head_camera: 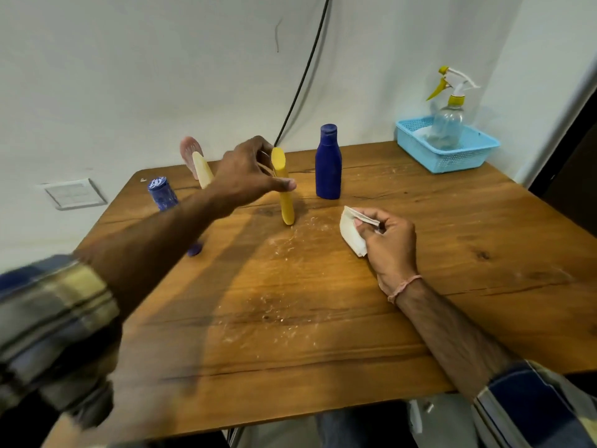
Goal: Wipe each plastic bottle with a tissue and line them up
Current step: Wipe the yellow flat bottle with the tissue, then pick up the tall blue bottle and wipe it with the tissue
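Observation:
My left hand [248,176] reaches over the wooden table [323,302] and grips an upright yellow bottle [287,206] near its top, thumb across the front and fingers behind. A dark blue bottle [328,166] stands just right of it. Behind my left hand a cream bottle [202,169] and a pink bottle [190,150] lean near the table's far edge. A blue patterned bottle [163,192] at the left is partly hidden by my forearm. My right hand [387,240] rests on the table and holds a folded white tissue [350,229].
A light blue basket [452,156] at the far right corner holds a clear spray bottle [449,121] with a yellow trigger. A black cable [303,76] runs down the wall behind the table. Pale dust specks lie on the table's middle.

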`<state>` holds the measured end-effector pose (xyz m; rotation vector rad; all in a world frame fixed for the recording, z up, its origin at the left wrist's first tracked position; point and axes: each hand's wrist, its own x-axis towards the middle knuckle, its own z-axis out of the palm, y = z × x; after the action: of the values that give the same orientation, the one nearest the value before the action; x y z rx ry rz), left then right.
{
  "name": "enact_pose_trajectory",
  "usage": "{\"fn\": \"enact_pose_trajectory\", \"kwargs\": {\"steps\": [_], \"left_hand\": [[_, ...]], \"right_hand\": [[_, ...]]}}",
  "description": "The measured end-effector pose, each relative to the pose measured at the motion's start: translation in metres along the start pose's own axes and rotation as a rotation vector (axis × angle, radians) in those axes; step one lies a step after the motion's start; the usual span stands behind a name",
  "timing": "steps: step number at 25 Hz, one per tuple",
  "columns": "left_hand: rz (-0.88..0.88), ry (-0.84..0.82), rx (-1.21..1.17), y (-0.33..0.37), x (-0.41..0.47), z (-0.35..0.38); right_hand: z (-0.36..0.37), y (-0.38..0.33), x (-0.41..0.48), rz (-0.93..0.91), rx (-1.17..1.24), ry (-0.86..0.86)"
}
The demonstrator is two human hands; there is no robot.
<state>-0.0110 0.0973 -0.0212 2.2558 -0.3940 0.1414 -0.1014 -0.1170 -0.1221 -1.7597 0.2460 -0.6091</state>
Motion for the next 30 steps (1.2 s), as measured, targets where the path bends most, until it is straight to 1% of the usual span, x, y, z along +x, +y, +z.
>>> {"fn": "enact_pose_trajectory", "kwargs": {"steps": [2,4,7,10,13,22,24,26,27,30], "left_hand": [[-0.052,-0.137,-0.073,0.002,0.035,0.003],[-0.057,-0.251,-0.083,0.003,0.061,0.003],[-0.033,-0.319,-0.033,0.002,0.085,-0.002],[-0.025,-0.328,0.009,-0.003,0.093,-0.010],[-0.029,-0.291,0.038,-0.009,0.095,-0.011],[-0.047,-0.284,-0.026,-0.007,0.077,-0.021],[-0.058,-0.269,-0.052,-0.006,0.065,-0.041],[-0.035,-0.255,-0.030,-0.008,0.052,-0.073],[-0.024,-0.262,0.016,-0.009,0.044,-0.092],[-0.040,-0.284,0.260,-0.017,0.015,-0.153]], "right_hand": [[0.000,0.002,0.000,0.005,0.005,0.002],[-0.002,0.004,0.001,0.011,0.025,0.006],[-0.003,0.007,0.001,0.022,0.023,0.003],[-0.002,0.009,0.001,0.018,0.010,-0.006],[-0.003,0.008,0.001,-0.003,-0.005,-0.031],[-0.004,0.009,0.001,-0.022,0.003,-0.050],[-0.003,0.008,0.000,-0.018,0.016,-0.061],[-0.003,0.008,0.000,-0.021,0.033,-0.057],[-0.003,0.009,0.000,-0.025,0.034,-0.056],[-0.001,0.012,0.001,-0.036,0.018,-0.047]]}}
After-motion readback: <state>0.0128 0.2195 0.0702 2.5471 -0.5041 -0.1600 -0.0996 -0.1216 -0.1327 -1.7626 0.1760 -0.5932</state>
